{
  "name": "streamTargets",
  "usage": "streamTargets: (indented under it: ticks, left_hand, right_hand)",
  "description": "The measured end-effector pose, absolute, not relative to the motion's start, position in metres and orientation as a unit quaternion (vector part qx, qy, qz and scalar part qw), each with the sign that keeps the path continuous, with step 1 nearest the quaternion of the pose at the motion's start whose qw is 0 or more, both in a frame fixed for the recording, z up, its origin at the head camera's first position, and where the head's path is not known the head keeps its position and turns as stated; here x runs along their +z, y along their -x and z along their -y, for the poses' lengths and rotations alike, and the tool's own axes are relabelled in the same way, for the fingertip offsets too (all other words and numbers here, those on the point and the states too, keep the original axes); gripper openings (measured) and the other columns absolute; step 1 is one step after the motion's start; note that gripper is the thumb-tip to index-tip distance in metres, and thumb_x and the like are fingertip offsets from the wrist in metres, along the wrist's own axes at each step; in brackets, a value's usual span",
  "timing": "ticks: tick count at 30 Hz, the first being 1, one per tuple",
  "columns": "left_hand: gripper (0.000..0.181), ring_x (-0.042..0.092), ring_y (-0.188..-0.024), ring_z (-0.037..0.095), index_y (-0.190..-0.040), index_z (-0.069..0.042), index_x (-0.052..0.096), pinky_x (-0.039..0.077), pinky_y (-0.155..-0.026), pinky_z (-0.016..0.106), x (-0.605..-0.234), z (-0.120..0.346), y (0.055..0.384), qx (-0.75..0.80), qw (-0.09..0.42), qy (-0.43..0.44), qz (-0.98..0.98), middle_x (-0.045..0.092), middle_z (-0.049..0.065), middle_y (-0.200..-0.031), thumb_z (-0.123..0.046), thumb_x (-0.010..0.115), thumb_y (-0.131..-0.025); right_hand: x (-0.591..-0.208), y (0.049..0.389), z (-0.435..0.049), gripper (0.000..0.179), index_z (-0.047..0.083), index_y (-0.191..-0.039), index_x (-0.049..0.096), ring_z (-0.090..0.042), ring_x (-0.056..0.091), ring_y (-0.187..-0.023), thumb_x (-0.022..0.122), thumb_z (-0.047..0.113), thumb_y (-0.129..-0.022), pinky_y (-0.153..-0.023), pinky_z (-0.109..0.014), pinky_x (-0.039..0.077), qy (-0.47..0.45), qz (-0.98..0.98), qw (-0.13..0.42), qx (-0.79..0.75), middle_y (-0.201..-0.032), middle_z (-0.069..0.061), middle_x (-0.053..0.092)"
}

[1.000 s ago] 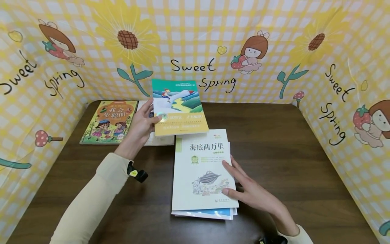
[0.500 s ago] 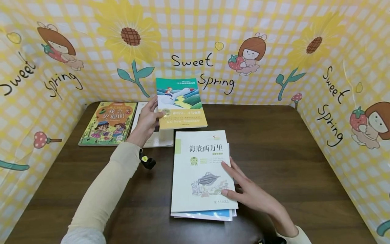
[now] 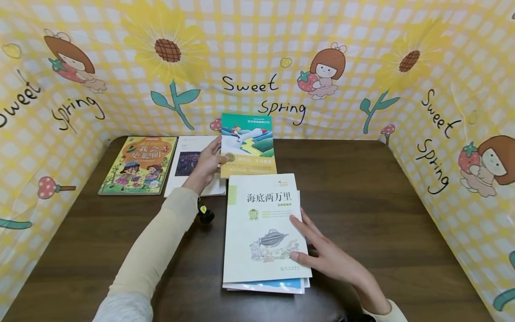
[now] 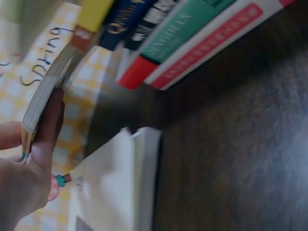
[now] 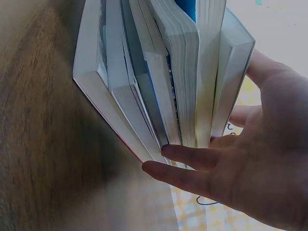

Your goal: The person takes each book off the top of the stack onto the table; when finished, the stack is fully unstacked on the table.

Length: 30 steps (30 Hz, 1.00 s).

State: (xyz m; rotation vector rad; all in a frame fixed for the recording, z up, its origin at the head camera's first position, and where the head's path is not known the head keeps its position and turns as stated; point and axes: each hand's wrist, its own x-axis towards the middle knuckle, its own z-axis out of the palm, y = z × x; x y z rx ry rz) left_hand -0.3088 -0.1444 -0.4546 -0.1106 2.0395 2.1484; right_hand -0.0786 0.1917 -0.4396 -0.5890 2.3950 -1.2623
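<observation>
My left hand (image 3: pixel 206 164) grips the left edge of a green and yellow paperback (image 3: pixel 249 143), thumb on its cover. In the left wrist view, the paperback's page edges (image 4: pixel 43 94) show between thumb and fingers. Just in front stands a stack of several books, topped by a white book (image 3: pixel 267 214) with a submarine drawing. My right hand (image 3: pixel 335 257) rests against the stack's right side, thumb and a finger on the top cover. In the right wrist view, extended fingers (image 5: pixel 187 175) touch the edges of the stacked books (image 5: pixel 183 82).
At the table's back left lie an orange and green children's book (image 3: pixel 138 165) and, beside it, a white book (image 3: pixel 183 179) with a dark picture, partly hidden by my left hand. Yellow checked cloth (image 3: pixel 249 53) walls the brown table (image 3: pixel 362 192) at the back and sides.
My left hand has moved right with the paperback, first lifting it off the stack, then bringing it lower behind the stack. More of the white book behind shows. The right hand stays on the stack.
</observation>
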Motion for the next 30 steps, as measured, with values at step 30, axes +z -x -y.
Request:
streamTargets:
  ticks: [30]
  left_hand:
    - [0.089,0.052,-0.081,0.023,-0.155,-0.005,0.01,0.035,-0.049,0.025,-0.458,0.105,0.302,0.606,0.124,0.037,-0.785,0.042,0.028,-0.138,0.02,0.043,-0.076]
  right_hand:
    - [-0.438,0.077,-0.19,0.079,0.039,-0.153,0.014,-0.024,0.018,-0.143,0.063,0.044,-0.092,-0.1,-0.05,0.041,0.193,-0.849,0.193,-0.453,-0.16,0.011,-0.01]
